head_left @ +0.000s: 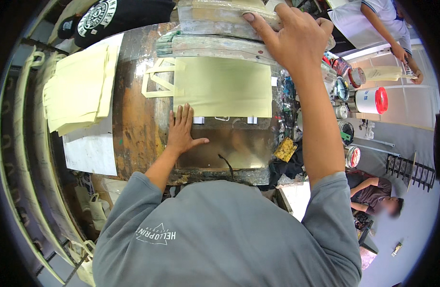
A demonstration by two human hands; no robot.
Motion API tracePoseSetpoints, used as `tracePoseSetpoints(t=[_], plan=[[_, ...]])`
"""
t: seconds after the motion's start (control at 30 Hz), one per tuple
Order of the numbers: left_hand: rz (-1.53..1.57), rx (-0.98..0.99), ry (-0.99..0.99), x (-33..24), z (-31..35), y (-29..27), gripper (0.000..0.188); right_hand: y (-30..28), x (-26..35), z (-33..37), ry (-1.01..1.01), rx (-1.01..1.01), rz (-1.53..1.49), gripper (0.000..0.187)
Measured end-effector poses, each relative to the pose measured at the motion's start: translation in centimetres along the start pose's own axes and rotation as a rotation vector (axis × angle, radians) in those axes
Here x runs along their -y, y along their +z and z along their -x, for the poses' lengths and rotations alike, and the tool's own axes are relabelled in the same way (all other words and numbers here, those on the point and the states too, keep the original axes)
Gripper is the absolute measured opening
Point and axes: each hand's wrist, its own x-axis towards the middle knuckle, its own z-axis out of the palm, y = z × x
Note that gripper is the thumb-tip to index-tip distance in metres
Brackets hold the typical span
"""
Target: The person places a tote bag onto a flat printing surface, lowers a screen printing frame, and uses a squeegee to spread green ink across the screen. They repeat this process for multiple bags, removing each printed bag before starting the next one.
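On the left, a stack of pale-yellow tote bags (78, 86) lies over a white board (89, 154). The left hand (182, 133) rests palm down on the worktable (138, 143), fingers extended and released, at the near-left corner of 1 flat pale-yellow tote bag (225, 88), whose handles point left. Beyond that bag, the right hand (299, 38) grasps a wooden printing frame (215, 46). Rightmost sits 1 red-lidded white jar (369, 101).
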Motion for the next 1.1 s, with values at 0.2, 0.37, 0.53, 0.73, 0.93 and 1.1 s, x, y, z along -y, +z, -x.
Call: tracePoseSetpoints(t=[0.2,0.37,0.53,0.73,0.93,1.1], plan=[[0.103,-0.126,-0.111,-2.2,-1.0,-4.7,0.146,-0.1,0.0,0.1,0.012,0.030,-0.001,0.065],[2.165,-0.294,-0.409,-8.9,-2.5,-18.6,0.149,-1.3,0.8,5.6,-0.001,0.585,-0.225,0.062],[2.215,-0.039,-0.647,-7.4,1.3,-10.1,0.129,1.6,3.0,15.5,0.001,0.867,-0.260,0.059],[2.110,-0.007,-0.673,-6.5,2.0,-6.1,0.124,7.2,4.0,18.5,0.024,0.737,-0.210,0.050],[2.098,0.031,-0.734,-6.4,1.7,-6.7,0.121,20.6,-0.8,12.8,0.036,0.602,-0.107,0.049],[1.754,0.525,-1.019,-3.4,0.1,-6.7,0.101,25.7,-3.5,8.5,0.010,0.830,-0.178,0.057]])
